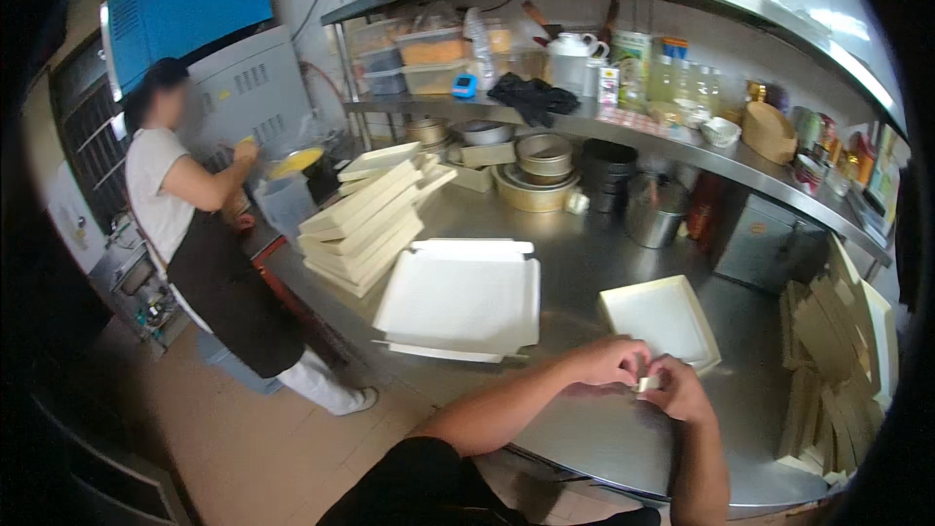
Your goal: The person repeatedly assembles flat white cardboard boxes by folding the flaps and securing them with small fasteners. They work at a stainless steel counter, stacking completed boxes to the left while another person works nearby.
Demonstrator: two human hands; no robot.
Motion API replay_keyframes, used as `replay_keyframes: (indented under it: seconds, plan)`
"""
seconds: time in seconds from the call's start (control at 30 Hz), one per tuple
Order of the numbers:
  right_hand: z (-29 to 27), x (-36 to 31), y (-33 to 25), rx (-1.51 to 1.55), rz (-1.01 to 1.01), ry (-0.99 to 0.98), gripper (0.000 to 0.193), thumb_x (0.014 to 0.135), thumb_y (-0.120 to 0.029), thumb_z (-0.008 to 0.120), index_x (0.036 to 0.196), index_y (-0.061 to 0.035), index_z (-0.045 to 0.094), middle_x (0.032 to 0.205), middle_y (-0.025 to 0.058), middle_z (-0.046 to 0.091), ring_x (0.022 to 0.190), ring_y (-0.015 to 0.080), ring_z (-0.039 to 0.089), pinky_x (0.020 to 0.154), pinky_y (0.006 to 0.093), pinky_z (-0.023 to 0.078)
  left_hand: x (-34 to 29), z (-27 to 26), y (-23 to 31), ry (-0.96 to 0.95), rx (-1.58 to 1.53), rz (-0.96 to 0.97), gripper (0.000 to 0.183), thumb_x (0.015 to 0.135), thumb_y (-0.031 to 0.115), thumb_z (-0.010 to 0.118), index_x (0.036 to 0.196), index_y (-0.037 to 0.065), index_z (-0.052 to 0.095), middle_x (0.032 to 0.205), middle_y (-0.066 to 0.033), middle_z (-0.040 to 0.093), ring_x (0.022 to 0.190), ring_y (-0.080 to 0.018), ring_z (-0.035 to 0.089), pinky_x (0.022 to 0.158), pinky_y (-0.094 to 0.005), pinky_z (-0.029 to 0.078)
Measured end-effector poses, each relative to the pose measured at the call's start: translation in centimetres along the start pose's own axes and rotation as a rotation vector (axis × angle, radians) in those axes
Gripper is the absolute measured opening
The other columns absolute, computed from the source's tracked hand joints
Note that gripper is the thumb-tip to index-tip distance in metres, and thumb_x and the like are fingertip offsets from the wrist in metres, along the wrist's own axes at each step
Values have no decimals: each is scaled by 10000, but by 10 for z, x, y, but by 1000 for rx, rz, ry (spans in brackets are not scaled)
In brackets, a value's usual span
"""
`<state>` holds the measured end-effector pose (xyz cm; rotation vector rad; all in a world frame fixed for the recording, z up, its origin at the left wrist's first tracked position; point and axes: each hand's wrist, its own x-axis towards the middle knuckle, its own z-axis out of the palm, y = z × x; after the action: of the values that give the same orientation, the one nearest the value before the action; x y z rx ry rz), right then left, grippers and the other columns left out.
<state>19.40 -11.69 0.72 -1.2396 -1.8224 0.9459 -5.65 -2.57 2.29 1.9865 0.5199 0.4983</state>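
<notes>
A shallow cream cardboard box tray (660, 314) with raised walls lies on the steel table in front of me. My left hand (617, 362) and my right hand (680, 392) meet at its near side, fingers bent and pinched together. Between the fingertips shows a small pale cardboard flap (645, 385); whether it belongs to the tray is hidden by my hands. To the left, a flat cardboard blank (460, 297) with slightly raised edge flaps lies white side up.
Folded cardboard trays (365, 224) are stacked at the left, and flat cardboard pieces (828, 380) stand at the right edge. Pots and tins (541, 175) line the table's back under a loaded steel shelf (682, 141). A co-worker (195, 195) in a dark apron stands at far left.
</notes>
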Motion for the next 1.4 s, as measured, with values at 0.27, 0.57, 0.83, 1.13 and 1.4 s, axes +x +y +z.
replay_keyframes:
  seconds: [0.27,0.57,0.83,1.13,1.4]
  plan:
    - [-3,-3,-8,-27,88,-124,450,681,-20,1002,1034,-96,732,944,-28,682,791,80,559,643,275,438,3,14,-10,-47,467,302,259,737,384,918,794,145,836,828,-49,783,896,-267,709,955,-444,444]
    - [-1,6,-12,-159,-291,6,366,666,-171,1000,968,-79,814,947,62,779,951,321,722,964,452,515,6,9,-23,8,338,117,267,731,291,936,807,66,815,863,-86,784,854,-300,746,771,-454,567]
    - [6,13,-11,-325,-249,-127,232,735,-191,953,874,-67,816,962,86,783,941,325,732,932,455,531,0,-9,-18,-49,381,70,294,680,260,968,821,79,783,915,-87,765,903,-286,728,798,-441,564]
    - [3,17,-19,-394,-221,-282,447,755,-377,970,952,-79,700,972,86,716,979,333,689,952,490,515,-6,-9,4,-197,614,-61,322,841,332,834,1034,101,722,1091,-128,723,1107,-368,664,972,-502,529]
    - [2,9,-27,-395,-230,-269,287,780,-262,954,957,-134,767,985,49,743,1026,300,688,969,463,502,-5,-12,15,-263,675,-58,343,870,330,853,1101,100,747,1145,-111,736,1194,-341,627,1038,-462,515]
